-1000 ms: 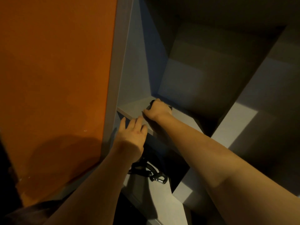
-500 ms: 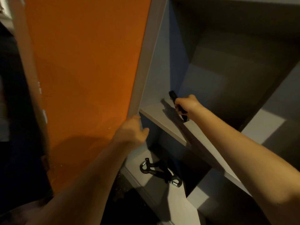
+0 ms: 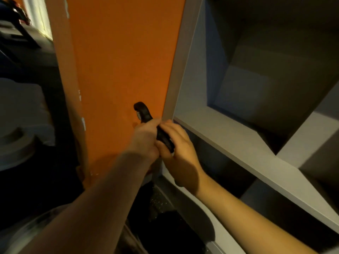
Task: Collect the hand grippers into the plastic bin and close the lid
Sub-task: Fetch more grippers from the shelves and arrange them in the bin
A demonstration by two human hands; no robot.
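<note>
Gripper (image 3: pixel 144 112), blk: betw. L hand (image 3: pixel 145 142) & R hand (image 3: pixel 180 154), hands together, both curled round it; top sticks up.

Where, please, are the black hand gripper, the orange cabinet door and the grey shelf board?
black hand gripper (image 3: pixel 163 138): head view, lower handle.
orange cabinet door (image 3: pixel 119 61): head view, its bare face.
grey shelf board (image 3: pixel 216 126): head view, top surface.

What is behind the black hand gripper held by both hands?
The hand gripper has the orange cabinet door behind its top end. The left hand and right hand hold its lower part, hiding what is behind.
</note>
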